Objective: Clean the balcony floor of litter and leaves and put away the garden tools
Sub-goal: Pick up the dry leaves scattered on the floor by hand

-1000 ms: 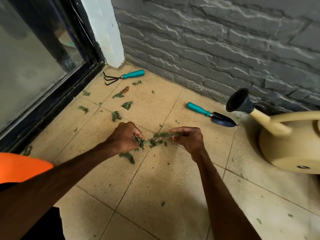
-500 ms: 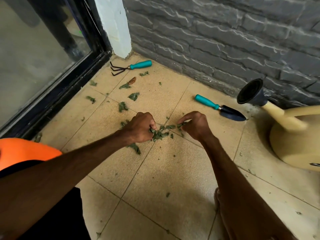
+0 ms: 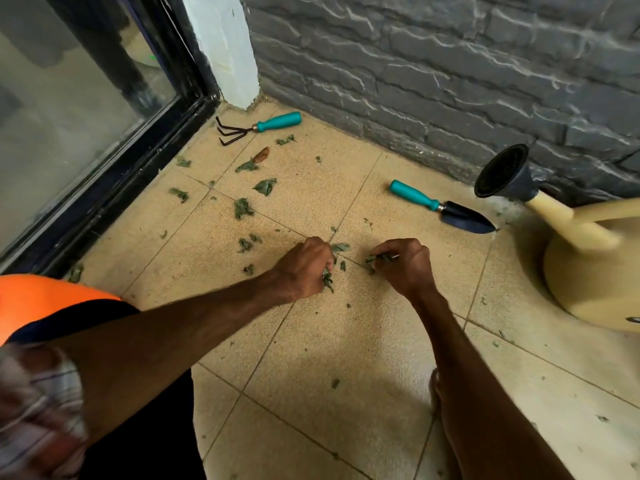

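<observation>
Hands low on the tiled balcony floor (image 3: 346, 358), head view only. Left hand (image 3: 304, 268) clenched in a fist around a wad of green leaf bits (image 3: 327, 280), some poking out below the knuckles. Right hand (image 3: 407, 263) also closed, fingers pinching a small clump of leaves (image 3: 375, 259) against the floor. Both hands just beside each other, near the middle of the floor, close to a tile joint; one loose leaf (image 3: 341, 247) lies between them. More scattered leaves (image 3: 265, 186) spread toward the far-left part of the floor, along the black door frame (image 3: 114, 188) and glass door (image 3: 62, 109); one brown dry leaf (image 3: 261, 154) among them. Small specks also on the near-right tiles. Hand rake (image 3: 258, 128), teal handle, black prongs, lies flat in the far-left corner of the floor, near the white pillar (image 3: 225, 46). Trowel (image 3: 443, 207), teal handle, dark blade, lies flat near the far edge of the floor by the grey stone wall (image 3: 433, 64), blade pointing toward the watering can. Beige watering can (image 3: 595, 278) at the right edge of the floor, dark rose head (image 3: 502, 171) on its spout, near the wall; blurred. Orange and dark clothing (image 3: 45, 299) at the left edge of view, blurred checked fabric (image 3: 38, 410) in the near-left corner. A bare foot (image 3: 434, 386) is partly seen under the right forearm.
</observation>
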